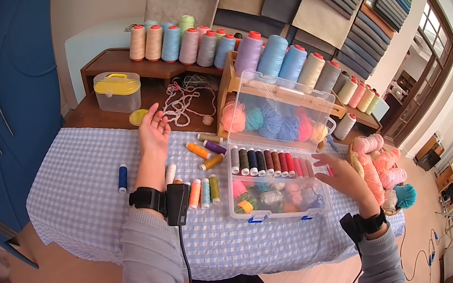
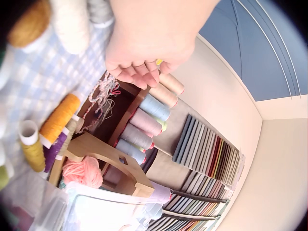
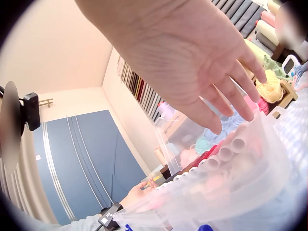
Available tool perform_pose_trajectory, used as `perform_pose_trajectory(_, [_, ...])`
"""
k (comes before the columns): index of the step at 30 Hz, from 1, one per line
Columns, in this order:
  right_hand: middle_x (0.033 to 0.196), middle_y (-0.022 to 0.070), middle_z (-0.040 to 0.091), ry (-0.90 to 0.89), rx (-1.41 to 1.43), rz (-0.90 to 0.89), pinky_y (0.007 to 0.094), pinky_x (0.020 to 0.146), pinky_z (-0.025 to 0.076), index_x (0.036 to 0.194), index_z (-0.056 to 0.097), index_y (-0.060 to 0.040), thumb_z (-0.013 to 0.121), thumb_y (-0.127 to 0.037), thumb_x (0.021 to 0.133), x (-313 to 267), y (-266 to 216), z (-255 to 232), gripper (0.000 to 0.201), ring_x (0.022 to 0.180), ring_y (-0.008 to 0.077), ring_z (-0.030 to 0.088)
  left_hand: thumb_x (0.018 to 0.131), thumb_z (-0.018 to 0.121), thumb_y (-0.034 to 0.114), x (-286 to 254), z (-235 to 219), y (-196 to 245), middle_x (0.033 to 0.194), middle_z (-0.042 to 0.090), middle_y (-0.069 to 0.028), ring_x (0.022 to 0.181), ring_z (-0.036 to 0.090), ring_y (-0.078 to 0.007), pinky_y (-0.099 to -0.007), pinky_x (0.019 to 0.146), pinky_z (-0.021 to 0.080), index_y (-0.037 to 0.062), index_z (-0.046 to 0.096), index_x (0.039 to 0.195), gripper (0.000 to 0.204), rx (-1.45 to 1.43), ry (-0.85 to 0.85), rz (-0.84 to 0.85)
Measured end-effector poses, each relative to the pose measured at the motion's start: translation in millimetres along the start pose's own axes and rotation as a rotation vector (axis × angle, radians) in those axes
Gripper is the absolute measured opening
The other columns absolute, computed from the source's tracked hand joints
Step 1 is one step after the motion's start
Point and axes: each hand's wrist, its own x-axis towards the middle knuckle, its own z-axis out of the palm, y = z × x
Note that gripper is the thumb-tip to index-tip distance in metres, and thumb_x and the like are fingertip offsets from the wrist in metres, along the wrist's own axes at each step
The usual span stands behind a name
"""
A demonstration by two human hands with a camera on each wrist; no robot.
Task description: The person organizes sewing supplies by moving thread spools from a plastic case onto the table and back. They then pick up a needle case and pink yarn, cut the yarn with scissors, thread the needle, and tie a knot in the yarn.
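Head view shows a blue checked cloth with its near edge hanging by the person's lap. On the left wrist sits a black box; its little pale marks are too tiny to read. To the right, a see-through box has blue clips at its near edge. Its lid stands up on the far side. Inside is a row of thread spools. The right hand is over the row's right end, fingers stretched out; I can't quite tell if they touch anything. A dark blue spool lies far left, with bare cloth around it. The left hand is up over the table's far left part, fingers loosely bent, holding nothing. Farther back are a yellow-topped tub and big thread cones.
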Motion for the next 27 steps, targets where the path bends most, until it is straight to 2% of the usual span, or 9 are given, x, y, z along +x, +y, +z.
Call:
perform_pose_trajectory(4, [0.096,0.0172,0.062,0.006,-0.031,-0.008,0.0354,0.078,0.045,0.113,0.052,-0.0012,0.064,-0.013,0.074,1.6,-8.2,4.2,0.043,0.088,0.0317,0.059,0.081,0.056,0.025,-0.6,0.0,0.0,0.084,0.051,0.0040,0.077,0.047,-0.0085,-0.0217,0.071,0.037,0.0139,0.062,0.102,0.025,-0.007,-0.001,-0.001])
perform_pose_trajectory(12, [0.084,0.0170,0.063,0.090,-0.176,-0.019,0.0377,0.074,0.045,0.106,0.055,-0.0008,0.065,-0.017,0.073,8.9,-13.2,18.0,0.037,0.083,0.0322,0.059,0.081,0.056,0.024,0.2,0.0,-0.4,0.084,0.051,0.0039,0.077,0.047,-0.0086,-0.0217,0.071,0.037,0.0138,0.063,0.102,0.024,-0.011,0.003,-0.001])
perform_pose_trajectory(16, [0.084,0.0170,0.063,0.100,-0.185,-0.035,0.0386,0.072,0.046,0.106,0.055,-0.0009,0.065,-0.019,0.073,11.6,-7.9,22.0,0.038,0.080,0.0327,0.059,0.081,0.056,0.024,1.0,-1.2,-0.8,0.083,0.051,0.0038,0.077,0.047,-0.0085,-0.0218,0.071,0.037,0.0136,0.062,0.103,0.025,-0.004,-0.002,0.000])
perform_pose_trajectory(18, [0.082,0.0175,0.063,0.086,-0.231,-0.007,0.0392,0.072,0.046,0.106,0.055,-0.0014,0.066,-0.022,0.074,8.2,-15.0,17.1,0.039,0.079,0.0328,0.059,0.078,0.059,0.022,0.6,-1.8,0.5,0.088,0.049,0.0033,0.079,0.047,-0.0089,-0.0219,0.073,0.038,0.0124,0.057,0.110,0.033,-0.006,-0.020,-0.007])
perform_pose_trajectory(22, [0.080,0.0170,0.062,0.084,-0.250,0.013,0.0397,0.071,0.045,0.107,0.056,-0.0029,0.066,-0.024,0.074,2.1,-24.6,13.7,0.041,0.078,0.0330,0.059,0.078,0.059,0.022,1.7,-2.4,-0.9,0.088,0.049,0.0035,0.079,0.046,-0.0088,-0.0217,0.073,0.038,0.0126,0.057,0.110,0.033,-0.009,-0.014,-0.024])
perform_pose_trajectory(27, [0.078,0.0152,0.062,0.042,-0.306,-0.066,0.0409,0.067,0.045,0.107,0.057,-0.0046,0.065,-0.027,0.075,7.2,-13.9,16.6,0.040,0.076,0.0332,0.058,0.083,0.052,0.025,3.3,-1.9,-1.2,0.084,0.051,0.0041,0.077,0.047,-0.0087,-0.0219,0.071,0.037,0.0141,0.061,0.106,0.028,0.005,0.014,-0.015])
